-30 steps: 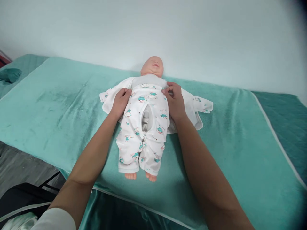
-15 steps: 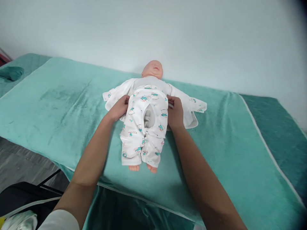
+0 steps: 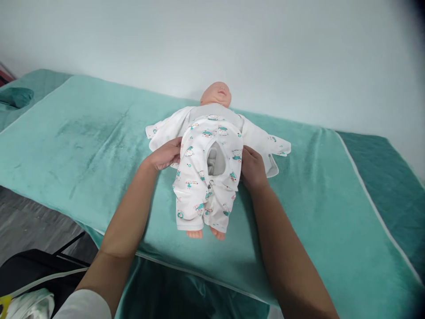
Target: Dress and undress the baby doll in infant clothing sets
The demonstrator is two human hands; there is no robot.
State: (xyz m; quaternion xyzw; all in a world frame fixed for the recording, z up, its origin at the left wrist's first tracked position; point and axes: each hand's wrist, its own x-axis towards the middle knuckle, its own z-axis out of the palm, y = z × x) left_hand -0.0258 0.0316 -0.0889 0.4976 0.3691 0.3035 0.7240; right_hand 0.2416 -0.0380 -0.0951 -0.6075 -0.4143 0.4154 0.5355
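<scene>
A baby doll point(image 3: 216, 94) lies on its back, head toward the wall and bare feet toward me. White baby pants point(image 3: 221, 195) with a teal cartoon print cover its legs and reach up over its belly, with an oval opening at the crotch. Under its body a white baby jacket point(image 3: 257, 133) is spread out, sleeves stretched to both sides. My left hand point(image 3: 168, 154) is closed at the left side of the pants, fingertips partly hidden by the fabric. On the opposite side my right hand point(image 3: 254, 167) is curled closed on the pants' edge.
The doll rests on a long bed with a teal velvet cover point(image 3: 99, 128), pushed against a pale wall point(image 3: 232, 40). At the bed's left end is a hole point(image 3: 16, 97). A black chair-like thing point(image 3: 33, 270) with crumpled cloth point(image 3: 31, 305) stands at the lower left.
My right hand has slid down the side of the pants and curled tighter. My left hand has shifted slightly lower along its side. The view has shifted a little.
</scene>
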